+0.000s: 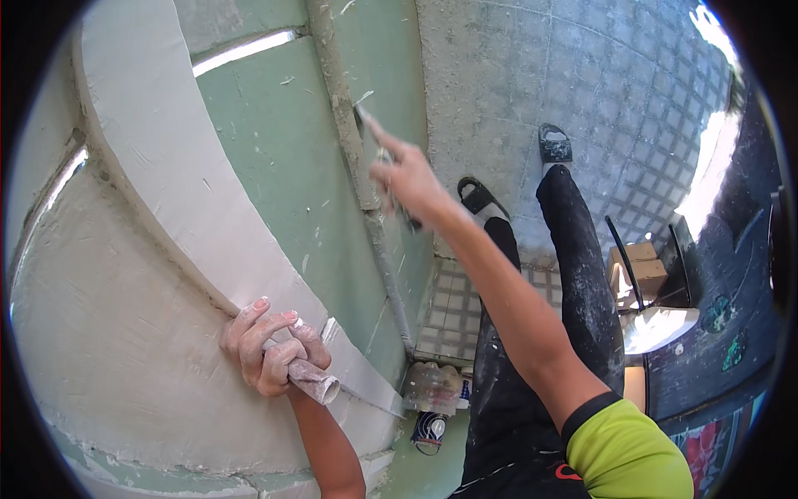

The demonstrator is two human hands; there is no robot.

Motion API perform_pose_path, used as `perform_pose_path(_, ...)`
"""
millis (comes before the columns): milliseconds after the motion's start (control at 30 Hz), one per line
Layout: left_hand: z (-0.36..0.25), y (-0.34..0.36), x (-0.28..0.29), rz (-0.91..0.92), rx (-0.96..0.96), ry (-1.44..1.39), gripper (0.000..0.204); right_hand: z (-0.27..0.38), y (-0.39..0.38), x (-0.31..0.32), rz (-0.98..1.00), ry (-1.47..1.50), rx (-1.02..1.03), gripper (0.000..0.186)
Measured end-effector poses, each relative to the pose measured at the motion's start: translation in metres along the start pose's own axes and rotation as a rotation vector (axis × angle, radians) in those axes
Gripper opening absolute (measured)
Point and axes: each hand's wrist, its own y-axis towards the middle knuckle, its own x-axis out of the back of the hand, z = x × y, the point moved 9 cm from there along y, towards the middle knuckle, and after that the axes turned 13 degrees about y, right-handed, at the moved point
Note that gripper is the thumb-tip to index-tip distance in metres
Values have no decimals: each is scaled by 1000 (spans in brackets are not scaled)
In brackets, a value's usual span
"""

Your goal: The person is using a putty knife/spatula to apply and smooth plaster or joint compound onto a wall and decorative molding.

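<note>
My left hand [268,353], coated in white dust, is closed around a whitish hollow tube [314,382] whose open end sticks out toward me. It rests by the edge of a long curved white strip [199,158]. To the right, my right hand [409,179], blurred by motion, grips a slim knife-like tool [361,118], its index finger stretched along it. The tool's tip is at a rough grey seam [341,91] running along the green board [266,133]. Its exact kind is hard to make out.
Slatted light gaps, one a bright slot [245,51], cut the boards. Below stand my feet in dark sandals [555,143] on a dusty tiled floor [490,91]. A plastic pack of bottles [432,384] sits by the wall; a chair [658,331] and a cardboard box [640,270] stand right.
</note>
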Motion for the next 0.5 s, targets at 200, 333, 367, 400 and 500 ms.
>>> perform_pose_path(200,-5,11,-2,-47,21,-34,27,11,28,17,-91,126,27,78)
perform_pose_path(333,-6,12,-3,27,61,29,27,7,16,5,-37,154,7,78)
perform_pose_path(367,-5,11,-3,41,82,18,27,5,2,-2,-8,86,-35,78)
perform_pose_path(400,-4,11,0,35,82,22,27,0,1,-8,16,135,-29,78)
perform_pose_path(500,-8,16,-2,78,76,24,26,8,36,17,-82,151,26,77)
